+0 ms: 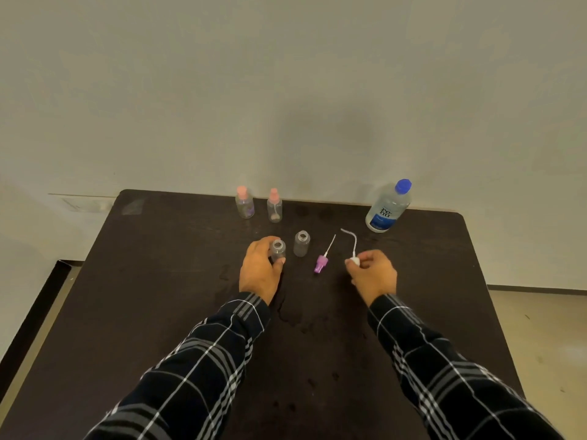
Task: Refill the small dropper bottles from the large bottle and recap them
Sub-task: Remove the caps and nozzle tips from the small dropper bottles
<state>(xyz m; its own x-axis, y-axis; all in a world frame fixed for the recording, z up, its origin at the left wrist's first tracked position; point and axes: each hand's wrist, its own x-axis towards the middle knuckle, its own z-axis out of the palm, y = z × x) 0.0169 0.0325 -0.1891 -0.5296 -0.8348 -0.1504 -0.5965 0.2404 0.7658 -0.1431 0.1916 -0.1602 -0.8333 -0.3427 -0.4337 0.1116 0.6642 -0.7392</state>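
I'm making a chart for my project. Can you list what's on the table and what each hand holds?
left hand: grips open small bottle
right hand: holds white cap with tube
second open bottle: upright, uncapped
purple cap with tube: lying on table
pink-capped bottles: two, at back
large bottle: blue cap on

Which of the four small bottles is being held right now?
The uncapped small bottle at front left, gripped by the left hand. The other uncapped bottle stands free beside it, and the two pink-capped bottles stand untouched at the back.
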